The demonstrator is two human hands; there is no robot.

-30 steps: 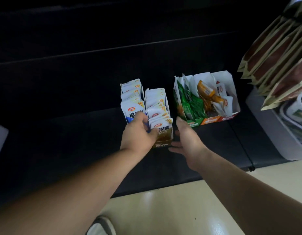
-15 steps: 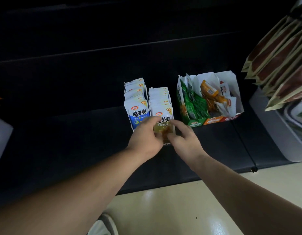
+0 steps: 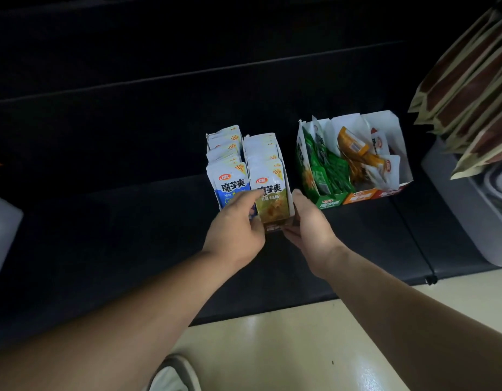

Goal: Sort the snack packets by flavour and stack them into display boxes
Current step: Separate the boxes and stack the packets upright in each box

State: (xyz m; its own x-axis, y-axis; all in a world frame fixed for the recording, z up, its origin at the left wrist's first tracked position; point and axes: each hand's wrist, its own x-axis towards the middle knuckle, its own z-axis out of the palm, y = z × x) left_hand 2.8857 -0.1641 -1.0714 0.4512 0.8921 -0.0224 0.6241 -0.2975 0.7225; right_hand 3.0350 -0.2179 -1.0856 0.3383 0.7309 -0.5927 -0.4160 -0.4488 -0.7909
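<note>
Curled the fingers of left hand (image 3: 235, 230) and right hand (image 3: 311, 227) round the front corners of the brown display box (image 3: 286, 182), gripping it between them. Stood touching the blue packets (image 3: 232, 184), midway along the black shelf (image 3: 103, 235), back from its front edge. Toward the right end, a green-orange-red box (image 3: 359, 197); cream floor (image 3: 272, 348) below.

On the dark table (image 3: 103, 235) two narrow rows of packets stand side by side: the blue packets (image 3: 230, 176) on the left, and touching them the olive packets (image 3: 272, 198) in their display box (image 3: 282, 162). The left hand (image 3: 235, 230) grips the front end of this box from the left side, the right hand (image 3: 310, 224) from the right side. Near on the right stands a wider box (image 3: 359, 197) with green, orange and white packets
</note>
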